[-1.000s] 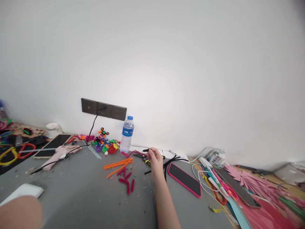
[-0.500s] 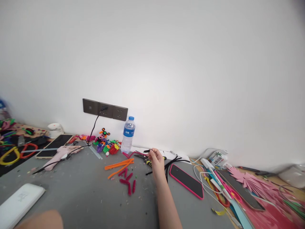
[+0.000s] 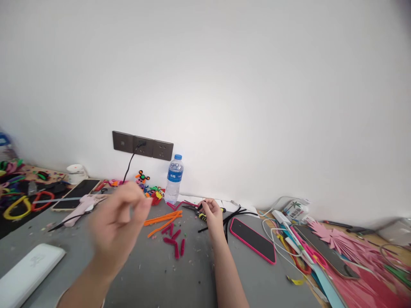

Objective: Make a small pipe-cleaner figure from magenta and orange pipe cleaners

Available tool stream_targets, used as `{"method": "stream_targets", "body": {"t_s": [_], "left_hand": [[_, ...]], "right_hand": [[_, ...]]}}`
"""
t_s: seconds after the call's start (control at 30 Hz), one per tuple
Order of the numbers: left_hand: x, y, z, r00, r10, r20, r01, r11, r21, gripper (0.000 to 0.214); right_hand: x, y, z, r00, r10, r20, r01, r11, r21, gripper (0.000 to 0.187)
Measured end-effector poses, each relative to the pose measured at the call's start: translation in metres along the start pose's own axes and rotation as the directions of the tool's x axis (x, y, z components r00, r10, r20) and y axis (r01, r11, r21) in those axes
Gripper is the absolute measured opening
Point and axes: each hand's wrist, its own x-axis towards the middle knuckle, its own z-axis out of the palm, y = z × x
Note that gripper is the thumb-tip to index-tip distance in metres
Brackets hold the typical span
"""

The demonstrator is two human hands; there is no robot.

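My left hand is raised over the left part of the grey table, blurred, with thumb and forefinger pinched together. Anything between those fingertips is too small to make out. Farther off, my right hand pinches a short piece of black pipe cleaner. Beneath and beside that hand lie pliers with black and yellow handles. Long black pipe cleaners lie just right of it. Orange pipe cleaners and several short magenta pieces lie between my hands.
A water bottle stands by the wall, near small colourful pipe-cleaner figures. A pink glue gun and a white power bank are on the left. A pink-cased phone, cables and pink paper occupy the right.
My left hand has risen from the lower left edge into view, now pinched. My right hand stays near the pliers; the black piece in its fingers has turned from level to tilted.
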Motion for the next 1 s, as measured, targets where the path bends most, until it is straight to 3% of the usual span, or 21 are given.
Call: {"method": "stream_targets", "body": {"t_s": [0.03, 0.07, 0.13, 0.23, 0.3, 0.53, 0.67, 0.9, 1.0], "left_hand": [[-0.005, -0.011, 0.006, 0.990, -0.061, 0.129, 0.058, 0.998, 0.027, 0.028], [-0.011, -0.023, 0.013, 0.953, -0.148, 0.265, 0.127, 0.987, 0.095, 0.031], [-0.029, -0.052, 0.027, 0.831, -0.309, 0.462, 0.231, 0.948, 0.219, 0.035], [-0.056, -0.089, 0.041, 0.688, -0.385, 0.615, 0.212, 0.917, 0.337, 0.034], [-0.067, -0.103, 0.042, 0.645, -0.407, 0.646, 0.199, 0.907, 0.372, 0.033], [-0.069, -0.119, 0.027, 0.640, -0.488, 0.594, 0.304, 0.870, 0.387, 0.033], [-0.071, -0.127, 0.023, 0.635, -0.522, 0.570, 0.334, 0.850, 0.407, 0.031], [-0.074, -0.131, 0.022, 0.561, -0.498, 0.661, 0.269, 0.865, 0.424, 0.018], [-0.075, -0.127, 0.023, 0.520, -0.443, 0.731, 0.162, 0.891, 0.424, 0.016]], "right_hand": [[0.000, 0.001, 0.000, 1.000, 0.000, 0.013, 0.001, 1.000, -0.026, 0.024], [-0.001, 0.002, 0.001, 1.000, -0.001, 0.026, 0.002, 0.998, -0.055, 0.023], [-0.002, 0.005, 0.001, 0.998, -0.007, 0.056, 0.014, 0.992, -0.124, 0.020], [-0.005, 0.008, 0.002, 0.993, -0.026, 0.113, 0.053, 0.970, -0.237, 0.009], [-0.007, 0.010, 0.002, 0.986, -0.029, 0.161, 0.076, 0.952, -0.295, 0.003], [-0.013, 0.013, 0.003, 0.975, -0.019, 0.220, 0.106, 0.915, -0.390, 0.012], [-0.015, 0.011, 0.003, 0.982, -0.045, 0.182, 0.114, 0.914, -0.390, 0.004], [-0.012, 0.017, 0.002, 0.995, -0.087, 0.052, 0.100, 0.925, -0.366, 0.020], [-0.013, 0.017, 0.004, 0.994, -0.096, 0.055, 0.109, 0.929, -0.354, 0.020]]}}
